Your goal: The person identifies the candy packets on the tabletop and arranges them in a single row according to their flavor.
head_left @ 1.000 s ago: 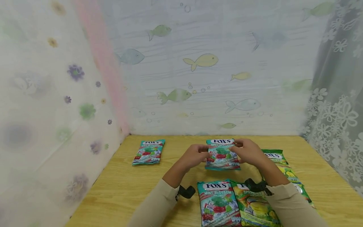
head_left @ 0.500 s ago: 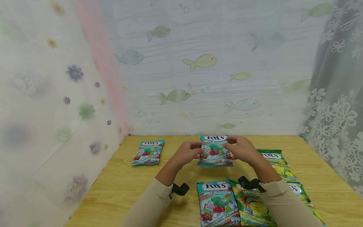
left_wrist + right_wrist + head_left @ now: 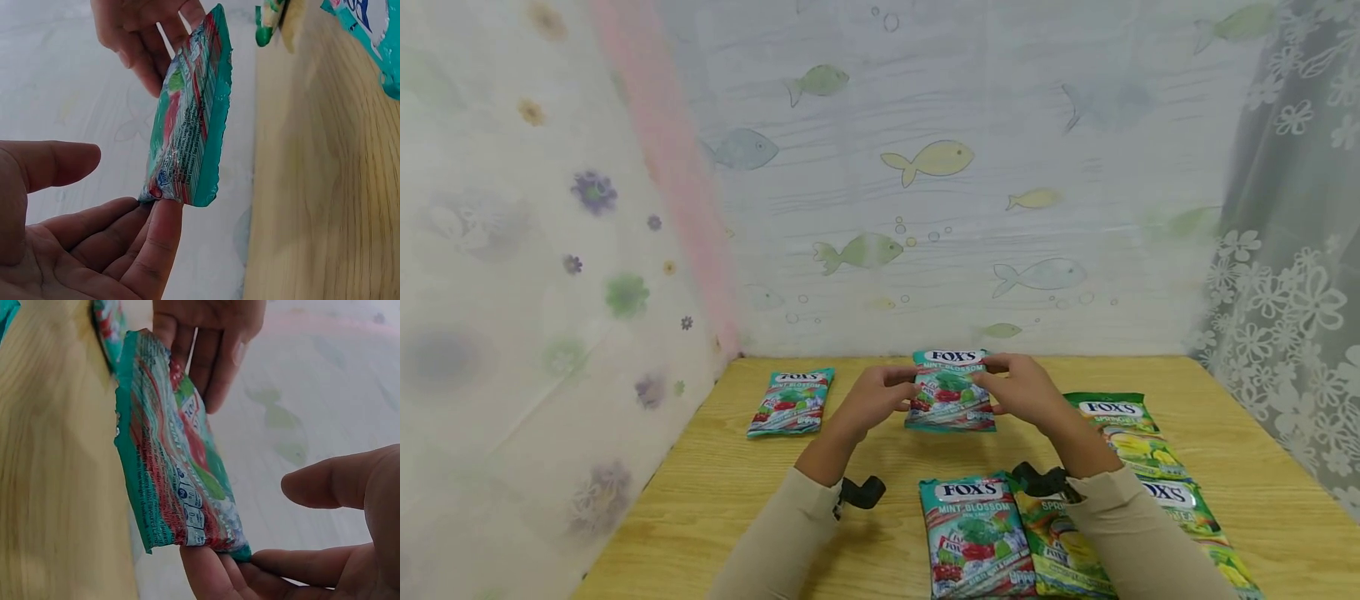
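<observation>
A teal and red FOX'S Mint Blossom candy bag (image 3: 953, 392) is held up above the table's far part, between my two hands. My left hand (image 3: 874, 400) supports its left edge on straight fingers. At the right edge, the extended fingers of my right hand (image 3: 1021, 390) carry the other side. In the left wrist view the thumb (image 3: 62, 164) stands apart from the bag's face, and the right wrist view shows the other thumb (image 3: 331, 484) apart too. The bag's printed front faces the head camera; its lower teal seam shows in both wrist views.
Another Mint Blossom bag (image 3: 792, 403) lies at the far left. A nearer Mint Blossom bag (image 3: 977, 537) lies beside a green-yellow Spring Tea bag (image 3: 1067, 542), partly under my right forearm. More green-yellow bags (image 3: 1123, 429) form a column on the right. A fish-patterned curtain (image 3: 925, 250) hangs behind the table.
Both hands have moved left and slightly away with the Mint Blossom bag between them. More of the green-yellow bags on the right now shows. The bags on the table have stayed put.
</observation>
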Demonstrator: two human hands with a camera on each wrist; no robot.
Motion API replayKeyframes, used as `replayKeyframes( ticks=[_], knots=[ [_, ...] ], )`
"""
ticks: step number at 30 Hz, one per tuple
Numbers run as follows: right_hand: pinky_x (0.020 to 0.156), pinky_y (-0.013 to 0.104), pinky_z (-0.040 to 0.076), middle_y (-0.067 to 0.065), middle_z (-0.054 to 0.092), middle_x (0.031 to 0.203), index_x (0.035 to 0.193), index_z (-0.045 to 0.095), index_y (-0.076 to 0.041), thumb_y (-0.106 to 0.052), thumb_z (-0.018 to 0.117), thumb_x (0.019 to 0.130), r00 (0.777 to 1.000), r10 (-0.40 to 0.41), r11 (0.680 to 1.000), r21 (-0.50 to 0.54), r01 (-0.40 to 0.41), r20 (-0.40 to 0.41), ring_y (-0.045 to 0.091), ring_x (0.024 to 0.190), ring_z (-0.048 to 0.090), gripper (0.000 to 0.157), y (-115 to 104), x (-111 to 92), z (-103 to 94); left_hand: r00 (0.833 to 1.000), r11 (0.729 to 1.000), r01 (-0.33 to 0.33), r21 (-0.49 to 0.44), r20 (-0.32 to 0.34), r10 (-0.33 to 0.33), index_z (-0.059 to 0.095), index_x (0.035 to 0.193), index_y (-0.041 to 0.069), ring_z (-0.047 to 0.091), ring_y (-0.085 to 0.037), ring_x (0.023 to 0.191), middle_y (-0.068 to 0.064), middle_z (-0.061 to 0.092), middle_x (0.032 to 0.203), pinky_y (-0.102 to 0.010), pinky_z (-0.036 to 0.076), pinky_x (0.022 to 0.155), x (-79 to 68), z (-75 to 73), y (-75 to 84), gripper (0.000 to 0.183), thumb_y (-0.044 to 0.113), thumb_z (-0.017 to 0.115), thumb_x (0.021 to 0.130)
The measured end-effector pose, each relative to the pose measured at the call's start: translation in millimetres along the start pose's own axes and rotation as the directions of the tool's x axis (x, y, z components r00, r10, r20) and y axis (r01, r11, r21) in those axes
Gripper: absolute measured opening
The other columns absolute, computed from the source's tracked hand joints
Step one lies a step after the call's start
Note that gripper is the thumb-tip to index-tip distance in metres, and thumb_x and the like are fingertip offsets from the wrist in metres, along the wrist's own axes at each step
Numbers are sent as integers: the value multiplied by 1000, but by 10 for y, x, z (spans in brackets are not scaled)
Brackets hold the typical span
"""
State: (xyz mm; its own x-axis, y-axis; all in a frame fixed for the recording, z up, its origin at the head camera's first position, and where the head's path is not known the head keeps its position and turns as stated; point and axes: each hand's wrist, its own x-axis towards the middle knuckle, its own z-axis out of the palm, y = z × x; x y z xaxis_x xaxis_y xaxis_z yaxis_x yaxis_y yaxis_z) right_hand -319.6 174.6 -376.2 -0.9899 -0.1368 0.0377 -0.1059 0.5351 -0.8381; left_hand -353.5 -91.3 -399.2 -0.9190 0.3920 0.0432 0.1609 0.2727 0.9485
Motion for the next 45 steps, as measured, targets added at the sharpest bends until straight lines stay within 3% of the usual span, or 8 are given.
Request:
replayKeyframes(
  ticks=[4,13,21,33,45],
  knots=[
    [85,42,64,25,45,155,154,44,1,-34,59,105,1000,6,999,44,-6,-8,42,130,58,62,-15,35,58,1000,1000,-5,0,-20,5,61,143,8,69,-24,115,-12,65,139,-47,58,100,-9,-59,-25,44,25,64,103],
    [89,47,62,24,45,156,155,43,1,-28,59,105,1000,10,990,142,-7,-22,43,131,57,59,-116,138,239,990,999,-50,8,-135,50,68,139,18,69,-24,118,-7,65,142,-45,60,96,-44,-209,-114,38,24,65,102],
    [86,46,63,21,50,150,153,47,-1,-24,61,103,999,-9,973,228,18,-42,39,127,61,57,-185,243,392,984,997,-75,-24,-164,70,67,140,17,66,-26,123,-8,64,143,-48,56,101,-92,-365,-162,38,23,66,102],
    [84,45,64,18,58,142,150,52,-3,-19,63,98,997,-14,966,255,32,-71,35,118,66,56,-241,351,580,969,997,-74,-15,-239,68,71,133,15,70,-24,114,-8,70,133,-45,59,98,-110,-532,-175,35,21,70,99],
    [80,38,65,14,60,143,149,55,-7,-6,72,92,993,-93,947,302,110,-69,31,117,71,59,-228,511,780,959,998,-57,23,-278,61,70,135,10,70,-28,113,-15,70,132,-40,60,94,-156,-730,-207,38,11,71,98]
  ],
)
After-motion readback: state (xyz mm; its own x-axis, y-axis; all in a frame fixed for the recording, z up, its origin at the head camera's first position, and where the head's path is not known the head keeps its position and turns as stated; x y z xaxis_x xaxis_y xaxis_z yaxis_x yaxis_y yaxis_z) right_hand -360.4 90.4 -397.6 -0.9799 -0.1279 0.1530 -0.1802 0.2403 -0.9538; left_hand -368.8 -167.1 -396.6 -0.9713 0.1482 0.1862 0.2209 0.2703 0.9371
